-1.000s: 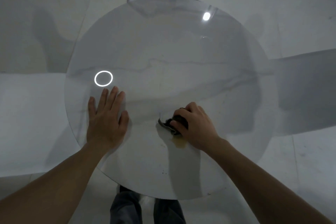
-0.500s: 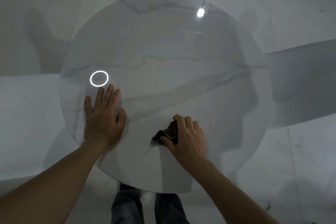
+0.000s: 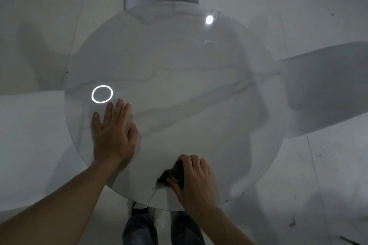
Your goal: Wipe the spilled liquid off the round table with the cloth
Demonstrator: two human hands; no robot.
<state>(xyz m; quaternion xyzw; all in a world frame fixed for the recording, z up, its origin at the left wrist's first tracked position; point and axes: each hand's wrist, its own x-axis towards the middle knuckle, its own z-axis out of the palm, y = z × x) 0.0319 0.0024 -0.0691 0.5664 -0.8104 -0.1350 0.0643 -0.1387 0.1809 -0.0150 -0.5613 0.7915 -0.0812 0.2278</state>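
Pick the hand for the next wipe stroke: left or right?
Right. The right hand already grips the cloth, pressed on the table near its front edge. The left hand lies flat and open on the top, bracing, holding nothing.

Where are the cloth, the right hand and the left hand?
cloth (image 3: 172, 173), head view: dark bunched part showing beside the fingers.
right hand (image 3: 194, 182), head view: back of the hand, gripping the cloth.
left hand (image 3: 112, 135), head view: back of the hand, flat on the table.

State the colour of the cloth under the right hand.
Dark brown; the cloth shows in the head view, bunched under the right hand on the round table.
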